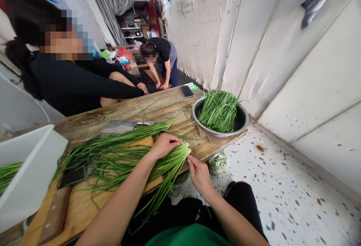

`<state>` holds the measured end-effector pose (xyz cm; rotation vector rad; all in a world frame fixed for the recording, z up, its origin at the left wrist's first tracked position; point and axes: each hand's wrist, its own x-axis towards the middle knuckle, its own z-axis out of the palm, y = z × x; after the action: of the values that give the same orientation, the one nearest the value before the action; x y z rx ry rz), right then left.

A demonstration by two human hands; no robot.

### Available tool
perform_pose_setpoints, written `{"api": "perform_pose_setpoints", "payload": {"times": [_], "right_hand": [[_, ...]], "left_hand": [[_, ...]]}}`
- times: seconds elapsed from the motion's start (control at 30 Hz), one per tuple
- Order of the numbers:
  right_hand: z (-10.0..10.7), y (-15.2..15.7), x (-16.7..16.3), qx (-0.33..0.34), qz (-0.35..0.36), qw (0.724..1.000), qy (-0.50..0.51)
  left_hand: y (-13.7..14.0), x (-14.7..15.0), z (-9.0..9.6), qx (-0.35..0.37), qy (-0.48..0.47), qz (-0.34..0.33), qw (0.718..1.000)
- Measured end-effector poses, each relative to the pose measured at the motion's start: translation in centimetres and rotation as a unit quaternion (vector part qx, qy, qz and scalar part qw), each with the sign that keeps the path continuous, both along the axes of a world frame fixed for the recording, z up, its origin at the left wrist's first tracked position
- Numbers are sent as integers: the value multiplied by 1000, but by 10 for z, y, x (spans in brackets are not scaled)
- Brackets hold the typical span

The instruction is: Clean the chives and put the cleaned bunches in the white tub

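A bunch of garlic chives [169,159] lies across the wooden cutting board [76,204], its pale cut ends gathered at the right near the table edge. Over these ends is my left hand [166,145], thumb and forefinger closed on the stems. My right hand [199,174] is pinched at the outer side of the same ends. A thin stick [208,209], seemingly a bamboo skewer, shows below the right palm; the part between the fingers is hidden. A cleaver with a brown handle [55,212] rests on the board, its dark blade partly under the chives.
A metal bowl [244,120] of chives stands at the table's right corner, with loose skewers [201,133] beside it. Behind lie a phone [187,91] and another blade [118,126]. A white bin [31,174] is at left. One person [67,84] sits across; another [162,54] bends farther back.
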<state>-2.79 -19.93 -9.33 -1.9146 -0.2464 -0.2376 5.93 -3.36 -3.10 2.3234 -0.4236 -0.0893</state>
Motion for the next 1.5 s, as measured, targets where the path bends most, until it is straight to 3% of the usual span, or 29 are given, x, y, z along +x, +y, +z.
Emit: {"api": "perform_pose_setpoints", "payload": {"times": [0.17,0.33,0.43,0.57,0.8,1.17,1.27,1.37,1.43,1.5], "right_hand": [[-2,1,0,0,-9,1000,0],[-7,2,1,16,-11,1000,-15],[-7,3,1,19,-12,1000,-21],[-6,4,0,6,-8,1000,-19],[-6,3,0,2,-5,1000,-23],[-3,4,0,2,8,999,-34],[0,4,2,3,12,1000,-27],[-1,3,4,-8,15,1000,-17],[-2,3,5,-16,14,1000,-15],[-2,3,5,-22,10,1000,-15]], "left_hand": [[5,0,10,48,-9,-69,996],[3,-7,16,48,-11,22,999],[-1,-12,15,48,-9,17,999],[-4,-13,8,8,38,-10,999],[-6,-10,8,-80,128,49,987],[-10,-11,7,-98,173,24,980],[-7,-10,9,-74,165,24,983],[6,-2,18,-19,69,44,996],[19,8,24,68,-47,79,993],[32,19,28,194,-137,93,967]]}}
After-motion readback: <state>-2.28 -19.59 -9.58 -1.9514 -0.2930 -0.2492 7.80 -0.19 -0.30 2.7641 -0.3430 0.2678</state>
